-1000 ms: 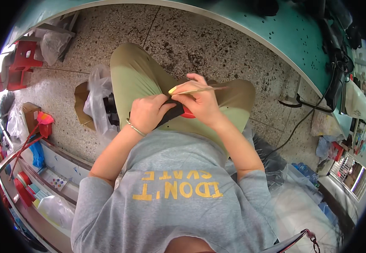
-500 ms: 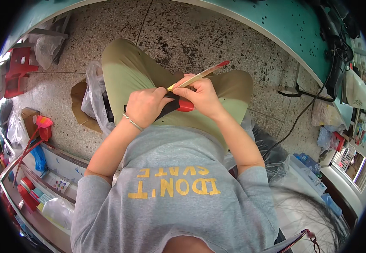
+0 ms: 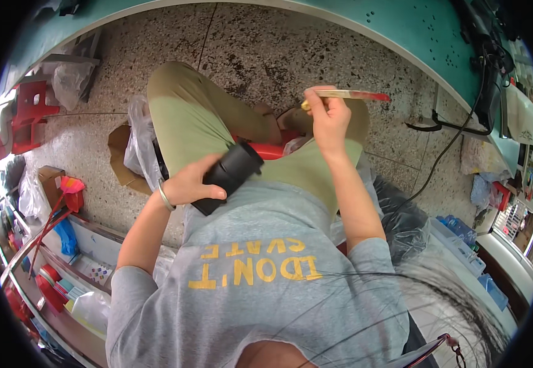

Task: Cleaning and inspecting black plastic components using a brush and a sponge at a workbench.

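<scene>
My left hand (image 3: 194, 182) wraps round a black cylinder (image 3: 234, 172) with a ribbed, stepped end, held tilted above my lap near the hem of the grey shirt. In my right hand (image 3: 329, 119), over my right knee, is a slim wooden stick (image 3: 346, 94) pinched between thumb and fingers. Its long end is red and points right; a small yellow end peeks out on the left of my fingers. Whether the stick is a brush I cannot tell. The two hands are well apart.
A green-topped table (image 3: 395, 37) curves across the far side. Beside my left leg are a clear plastic bag (image 3: 141, 144) and a brown carton (image 3: 119, 153). A black plastic bag (image 3: 401, 227) lies at the right, near a hanging cable (image 3: 441, 165). Shelving (image 3: 88, 236) stands at the left.
The hands have separated. My left hand has drawn the black cylinder nearer my body and tilted it into view. My right hand has moved right and away with the stick.
</scene>
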Demonstrator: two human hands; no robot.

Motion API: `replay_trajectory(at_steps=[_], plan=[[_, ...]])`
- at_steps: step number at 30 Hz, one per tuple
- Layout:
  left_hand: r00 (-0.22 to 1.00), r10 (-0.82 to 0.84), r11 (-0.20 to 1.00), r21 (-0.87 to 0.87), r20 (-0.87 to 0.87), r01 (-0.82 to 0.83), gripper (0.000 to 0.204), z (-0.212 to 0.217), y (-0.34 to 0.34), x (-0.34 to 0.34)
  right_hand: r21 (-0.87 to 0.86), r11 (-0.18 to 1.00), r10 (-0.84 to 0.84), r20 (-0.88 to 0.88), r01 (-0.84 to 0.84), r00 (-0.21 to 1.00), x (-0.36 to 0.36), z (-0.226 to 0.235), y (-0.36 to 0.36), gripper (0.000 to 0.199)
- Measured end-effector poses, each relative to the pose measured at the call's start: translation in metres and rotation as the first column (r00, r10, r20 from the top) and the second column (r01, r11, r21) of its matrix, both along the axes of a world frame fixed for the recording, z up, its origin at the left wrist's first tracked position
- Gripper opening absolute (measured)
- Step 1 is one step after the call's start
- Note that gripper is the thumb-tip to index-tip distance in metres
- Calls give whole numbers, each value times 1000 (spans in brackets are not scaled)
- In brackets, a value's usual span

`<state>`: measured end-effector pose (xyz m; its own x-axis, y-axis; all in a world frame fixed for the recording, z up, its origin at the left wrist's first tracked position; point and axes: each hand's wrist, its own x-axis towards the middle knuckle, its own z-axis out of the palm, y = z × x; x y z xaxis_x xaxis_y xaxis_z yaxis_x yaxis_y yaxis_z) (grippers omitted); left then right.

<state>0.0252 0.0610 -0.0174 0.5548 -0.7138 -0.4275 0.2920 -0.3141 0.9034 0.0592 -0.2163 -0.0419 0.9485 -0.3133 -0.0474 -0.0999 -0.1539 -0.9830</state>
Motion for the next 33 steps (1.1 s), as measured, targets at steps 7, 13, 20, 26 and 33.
replay_trajectory(at_steps=[7, 13, 20, 26, 33], plan=[[614, 501, 708, -119, -610, -696, 51, 8, -31, 9, -265, 928, 318, 193, -263, 928, -32, 20, 36, 7], [651, 585, 704, -97, -483, -704, 50, 5, -40, 9, -268, 885, 405, 42, -380, 913, -45, 16, 45, 6], [639, 599, 687, -102, -483, -720, 50, 10, -45, 10, 297, 924, 277, -86, -241, 957, -45, 9, 48, 10], [632, 600, 682, -100, -491, -725, 47, 10, -48, 8, 301, 916, 302, -80, -266, 950, -44, 10, 47, 10], [580, 520, 638, -167, -627, -752, 48, 22, -58, 9, -318, 948, 25, 86, 4, 996, -13, -66, 18, 8]])
